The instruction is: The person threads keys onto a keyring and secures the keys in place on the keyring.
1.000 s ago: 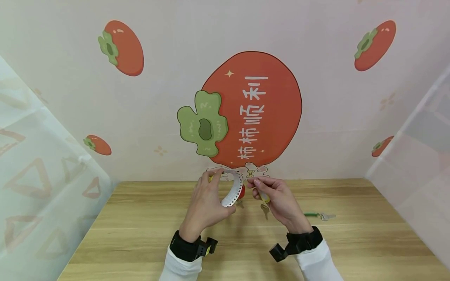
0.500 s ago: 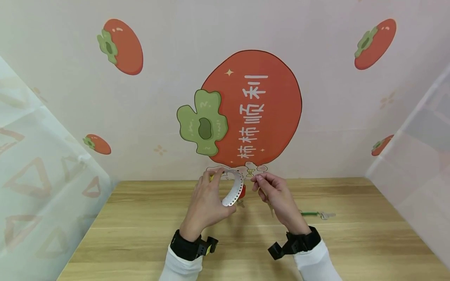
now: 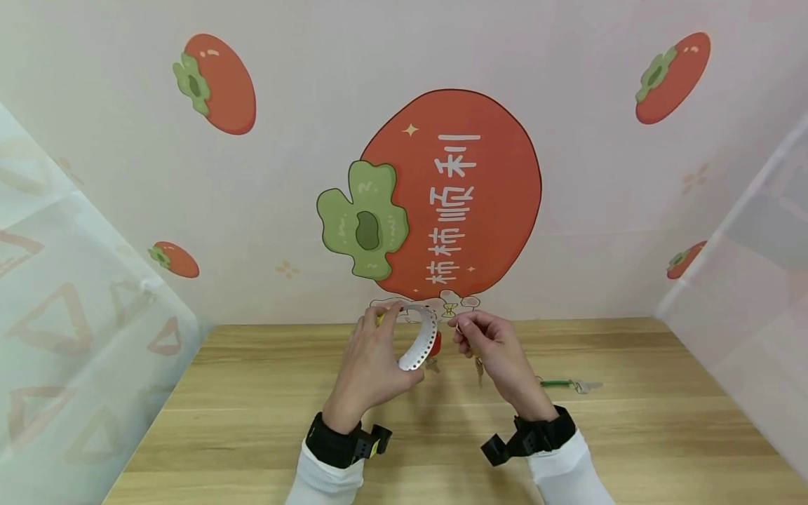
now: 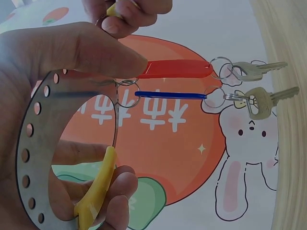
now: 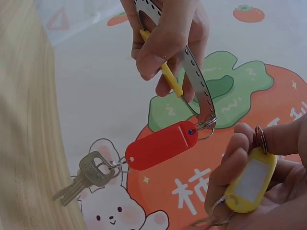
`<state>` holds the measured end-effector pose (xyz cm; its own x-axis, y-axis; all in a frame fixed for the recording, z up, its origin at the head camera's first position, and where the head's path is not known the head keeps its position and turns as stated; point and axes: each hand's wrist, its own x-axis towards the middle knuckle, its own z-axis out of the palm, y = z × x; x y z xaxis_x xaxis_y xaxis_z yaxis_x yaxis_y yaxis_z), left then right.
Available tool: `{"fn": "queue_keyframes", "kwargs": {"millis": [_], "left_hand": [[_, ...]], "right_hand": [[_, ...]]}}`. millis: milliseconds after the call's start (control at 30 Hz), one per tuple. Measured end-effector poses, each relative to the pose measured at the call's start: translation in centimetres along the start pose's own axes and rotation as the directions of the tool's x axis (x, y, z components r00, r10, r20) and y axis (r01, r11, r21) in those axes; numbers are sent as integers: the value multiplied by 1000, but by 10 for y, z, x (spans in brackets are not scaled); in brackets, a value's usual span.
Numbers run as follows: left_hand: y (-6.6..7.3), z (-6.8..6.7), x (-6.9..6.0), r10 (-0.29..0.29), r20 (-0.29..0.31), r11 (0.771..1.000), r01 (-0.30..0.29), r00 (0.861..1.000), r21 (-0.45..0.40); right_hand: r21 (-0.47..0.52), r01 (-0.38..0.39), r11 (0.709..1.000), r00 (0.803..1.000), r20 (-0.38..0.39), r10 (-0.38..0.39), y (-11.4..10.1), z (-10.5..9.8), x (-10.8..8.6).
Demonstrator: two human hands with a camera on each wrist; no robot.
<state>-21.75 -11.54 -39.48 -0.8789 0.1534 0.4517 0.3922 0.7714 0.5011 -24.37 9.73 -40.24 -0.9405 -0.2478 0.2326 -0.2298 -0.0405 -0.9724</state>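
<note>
My left hand (image 3: 372, 365) grips a curved metal key holder (image 3: 421, 344) with holes along its edge and a yellow sleeve (image 4: 96, 187). From it hang a red key tag (image 5: 163, 146) and a blue key tag (image 4: 170, 95), each with a key at its far end. Just to the right, my right hand (image 3: 495, 351) pinches the small split ring (image 5: 260, 137) of a yellow key tag (image 5: 252, 184) with a white label. That tag's key (image 3: 479, 369) dangles below my fingers. The yellow tag's ring is apart from the holder.
A green key tag (image 3: 557, 384) with its key (image 3: 586, 387) lies on the wooden table (image 3: 252, 407), right of my right hand. Behind the table stands a pale backdrop (image 3: 303, 70) printed with persimmons. White sheets (image 3: 69, 315) flank both sides.
My right hand has shifted slightly and turned the yellow tag, now mostly hidden behind the fingers in the head view. The left hand and the metal holder stay almost still.
</note>
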Motion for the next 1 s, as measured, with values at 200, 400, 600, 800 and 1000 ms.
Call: {"fn": "queue_keyframes", "kwargs": {"millis": [200,400,600,800,1000], "left_hand": [[0,-1,-1,-1,4,1000,1,1000,7],[-1,-1,-1,-1,7,1000,1,1000,2],[-1,-1,-1,-4,10,1000,4,1000,8],[-1,-1,-1,-3,11,1000,3,1000,15],[-1,-2,-1,1,8,1000,-1,1000,10]], "right_hand": [[19,17,1000,1000,8,-17,0,1,0],[18,19,1000,1000,8,-20,-1,3,0],[12,3,1000,1000,13,-3,-1,2,0],[17,4,1000,1000,18,-4,1,0,1],[16,13,1000,1000,22,-13,2,-1,1]]}}
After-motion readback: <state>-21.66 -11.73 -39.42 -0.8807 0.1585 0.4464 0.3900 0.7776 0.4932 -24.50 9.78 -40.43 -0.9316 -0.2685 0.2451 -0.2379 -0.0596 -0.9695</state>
